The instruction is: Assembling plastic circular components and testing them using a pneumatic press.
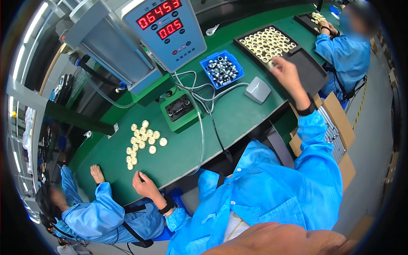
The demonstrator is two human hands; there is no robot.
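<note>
My right hand (287, 75) reaches over a black tray (307, 63) on the right side of the bench. Its fingers are pinched at the near edge of the rows of cream round parts (267, 42), closed on one such part that is mostly hidden by the fingertips. My left hand (145, 186) rests at the bench's front edge, palm inward, fingers loosely bent and apart, with nothing visible in them. Just beyond it lies a loose cluster of cream round parts (143, 137) on the green bench top (180, 155).
A press with a green base (182, 111) and a digital control box (168, 36) stands mid-bench. A blue bin (222, 69) holds metal rings. Cables run past a grey box (258, 90). Co-workers (346, 55) sit on both sides. An open carton (340, 123) stands at the right.
</note>
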